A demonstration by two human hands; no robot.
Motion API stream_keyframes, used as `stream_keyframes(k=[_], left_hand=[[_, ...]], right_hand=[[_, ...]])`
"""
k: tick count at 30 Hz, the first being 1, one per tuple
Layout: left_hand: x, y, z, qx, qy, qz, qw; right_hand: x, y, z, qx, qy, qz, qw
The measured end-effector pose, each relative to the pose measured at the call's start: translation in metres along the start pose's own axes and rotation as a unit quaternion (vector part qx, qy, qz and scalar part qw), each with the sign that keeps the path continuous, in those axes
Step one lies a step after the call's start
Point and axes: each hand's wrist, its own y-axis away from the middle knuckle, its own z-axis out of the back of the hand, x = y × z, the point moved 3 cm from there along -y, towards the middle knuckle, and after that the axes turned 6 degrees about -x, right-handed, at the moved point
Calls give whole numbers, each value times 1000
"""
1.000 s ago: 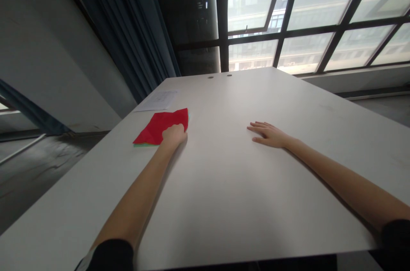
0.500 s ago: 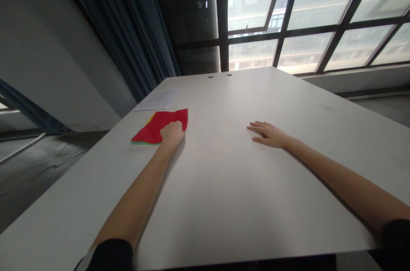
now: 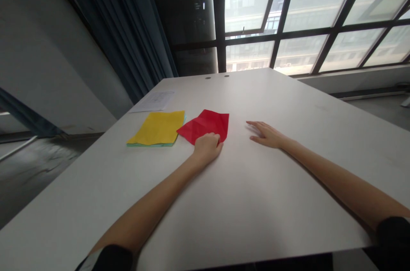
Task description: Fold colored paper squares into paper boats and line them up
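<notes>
My left hand [image 3: 208, 148] is closed on the near right edge of a red sheet [image 3: 206, 123], thin and slightly creased, perhaps paper or cloth. The sheet lies over the middle of the white table, its left corner just at the edge of a stack. That stack [image 3: 156, 129] has a yellow sheet on top and green-blue edges showing beneath. To the right, my right hand [image 3: 265, 134] rests on the tabletop with fingers stretched out, holding nothing, apart from the red sheet.
A printed white page [image 3: 153, 101] lies at the table's left edge, behind the stack. Two small dark round fittings [image 3: 208, 78] sit near the far edge of the white table [image 3: 237, 202]. Beyond are a blue curtain [image 3: 128, 27] and framed windows [image 3: 250, 1].
My left hand has drawn the red sheet rightward off the stack, uncovering the yellow sheet. My right hand stays in nearly the same place.
</notes>
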Motion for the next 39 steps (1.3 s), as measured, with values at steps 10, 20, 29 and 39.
stream_keyframes(k=[10, 20, 29, 39], left_hand=[[-38, 16, -15, 73, 95, -231, 965], [14, -12, -4, -26, 82, -90, 992], [57, -18, -31, -70, 42, 66, 994], [68, -22, -33, -96, 258, 96, 957]], right_hand=[[35, -6, 4, -24, 13, 77, 997], [21, -6, 1, -6, 52, -24, 998], [6, -5, -2, -25, 12, -64, 998], [-1, -4, -6, -34, -18, -72, 997]])
